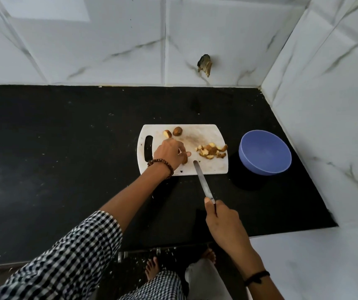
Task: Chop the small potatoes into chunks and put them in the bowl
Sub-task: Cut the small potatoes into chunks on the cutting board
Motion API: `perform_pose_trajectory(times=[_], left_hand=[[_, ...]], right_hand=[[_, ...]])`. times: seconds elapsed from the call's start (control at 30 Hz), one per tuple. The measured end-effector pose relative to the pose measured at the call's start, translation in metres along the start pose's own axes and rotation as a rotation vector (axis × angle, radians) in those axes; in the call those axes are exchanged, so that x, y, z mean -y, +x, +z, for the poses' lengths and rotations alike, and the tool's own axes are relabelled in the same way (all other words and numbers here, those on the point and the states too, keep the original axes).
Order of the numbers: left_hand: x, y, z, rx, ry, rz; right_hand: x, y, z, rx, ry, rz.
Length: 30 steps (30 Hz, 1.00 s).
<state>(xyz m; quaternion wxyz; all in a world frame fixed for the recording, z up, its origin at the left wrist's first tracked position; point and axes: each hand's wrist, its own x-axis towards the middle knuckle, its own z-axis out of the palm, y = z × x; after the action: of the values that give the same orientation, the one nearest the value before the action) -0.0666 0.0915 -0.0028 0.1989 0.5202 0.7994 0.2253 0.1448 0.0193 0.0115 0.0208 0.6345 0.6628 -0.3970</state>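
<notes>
— What was the layout, starting from the big things?

— A black surface [65, 148] carried a white cutting board [212, 135], and a blue bowl [264, 152] stood just beside the board's right edge. As far as I could see, the bowl held nothing.

— And the hands?

— The left hand [169, 153] lay on the board with its fingers curled down, pinching a potato piece [185, 159] against it. The right hand [223, 221] was wrapped round the handle of a knife [201, 180], one finger laid along the top. The blade tip reached over the board's near edge, close to that held piece but apart from it.

— How much had been chopped?

— A pile of chunks [211, 150] sat at the right end of the board, near the bowl. At the far edge were a whole small potato [177, 131] and a cut half [167, 134] just beside it.

— So how far along, in your view?

— Roughly midway through the cutting, I'd judge. The held piece, the half and the whole potato awaited the knife, and no chunk had gone into the bowl
</notes>
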Motion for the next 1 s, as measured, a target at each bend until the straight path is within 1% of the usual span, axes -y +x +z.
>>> perform_pose_trajectory(times=[0.13,0.2,0.3,0.43,0.6,0.7,0.8,0.87,0.93,1.0], left_hand=[[-0.011,0.005,-0.001,0.100,0.102,0.012],[-0.014,0.007,-0.003,0.119,0.120,-0.003],[-0.014,0.008,-0.004,0.097,0.089,-0.052],[-0.015,0.004,0.001,0.025,0.073,-0.145],[-0.017,0.006,0.006,0.005,0.036,-0.247],[-0.019,0.005,0.005,0.037,0.108,-0.180],[-0.017,0.001,0.002,0.044,0.233,-0.021],[-0.012,-0.003,0.001,0.091,0.251,0.088],[-0.005,-0.005,0.001,0.145,0.271,0.127],[0.001,-0.006,0.002,0.159,0.285,0.148]], right_hand=[[0.003,0.003,-0.004,-0.002,0.040,0.016],[0.006,0.004,-0.006,-0.001,0.052,0.010],[0.009,0.005,-0.008,-0.005,0.059,0.002],[0.013,0.007,-0.007,-0.008,0.073,-0.021],[0.018,0.009,-0.006,-0.008,0.080,-0.048],[0.020,0.009,-0.007,0.003,0.092,-0.044],[0.021,0.011,-0.008,0.007,0.098,-0.039],[0.020,0.011,-0.009,0.000,0.103,-0.046],[0.019,0.011,-0.010,-0.008,0.118,-0.045],[0.019,0.012,-0.010,-0.012,0.123,-0.032]])
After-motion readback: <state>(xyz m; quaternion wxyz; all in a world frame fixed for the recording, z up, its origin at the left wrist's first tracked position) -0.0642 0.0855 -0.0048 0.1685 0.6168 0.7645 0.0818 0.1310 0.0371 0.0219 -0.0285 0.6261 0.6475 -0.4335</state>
